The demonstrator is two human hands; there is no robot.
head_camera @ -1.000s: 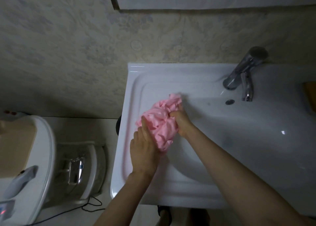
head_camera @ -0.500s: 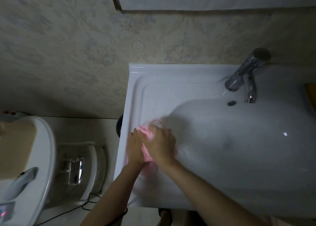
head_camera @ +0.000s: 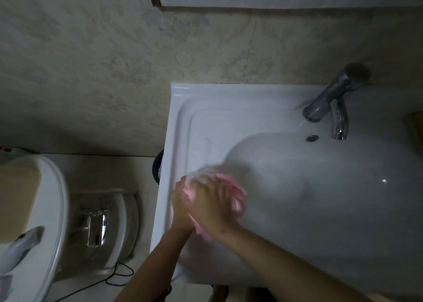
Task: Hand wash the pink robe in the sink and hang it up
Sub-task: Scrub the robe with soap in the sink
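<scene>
The pink robe is a bunched wad at the left edge of the white sink's basin. My left hand holds its left side, and my right hand grips it from on top, covering most of it. Pink folds stick out to the right of my right hand and below both wrists. The hands and cloth are blurred with motion. A chrome faucet stands at the back right of the sink; no stream of water is visible under its spout.
A tiled wall rises behind the sink. Left of the sink, on the floor, stand a white toilet and a round appliance with a black cable. A yellowish object lies on the sink's right rim.
The robe and both hands have moved from the middle of the left ledge toward me. My right hand now lies over the wad, which is squeezed smaller between the hands.
</scene>
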